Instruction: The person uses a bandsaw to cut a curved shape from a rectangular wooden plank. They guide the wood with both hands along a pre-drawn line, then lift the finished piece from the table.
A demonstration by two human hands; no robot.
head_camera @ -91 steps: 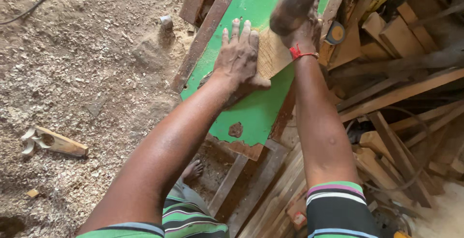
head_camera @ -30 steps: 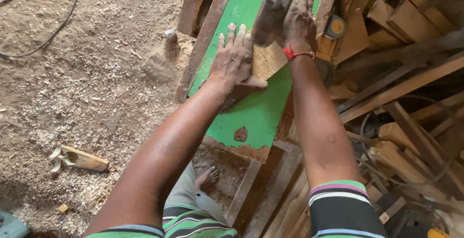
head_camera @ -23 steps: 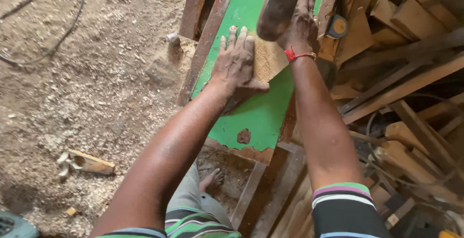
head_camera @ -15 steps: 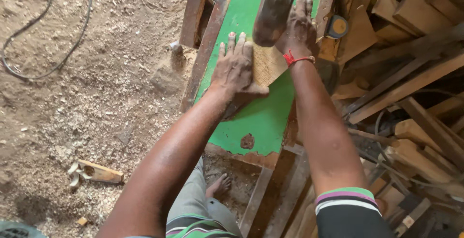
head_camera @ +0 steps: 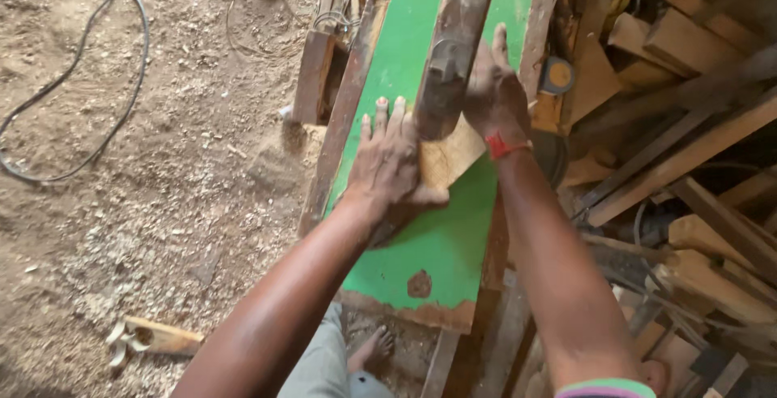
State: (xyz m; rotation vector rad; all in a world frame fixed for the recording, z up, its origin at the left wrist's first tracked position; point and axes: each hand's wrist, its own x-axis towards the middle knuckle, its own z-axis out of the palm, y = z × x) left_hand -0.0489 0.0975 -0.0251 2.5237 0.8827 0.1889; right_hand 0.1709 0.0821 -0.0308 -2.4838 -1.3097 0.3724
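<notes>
My left hand (head_camera: pixel 392 159) lies flat with fingers spread on a pale wooden piece (head_camera: pixel 447 158) that rests on a green machine table (head_camera: pixel 437 244). My right hand (head_camera: pixel 494 91), with a red band at the wrist, presses on the far side of the same piece. A dark, worn wooden guard or arm (head_camera: pixel 453 42) runs over the table between my two hands and hides the middle of the piece. Where the wood meets any blade is hidden.
Sawdust and shavings cover the ground at left, with a black cable (head_camera: pixel 97 82) looping across it and a wood offcut (head_camera: pixel 158 337) lower left. Stacked timber and scraps (head_camera: pixel 688 204) crowd the right. A bare foot (head_camera: pixel 368 353) shows below the table.
The view has tilted up and shifted, bringing the cable into sight. Both hands have stayed pressed on the wooden piece and appear slightly farther along the green table.
</notes>
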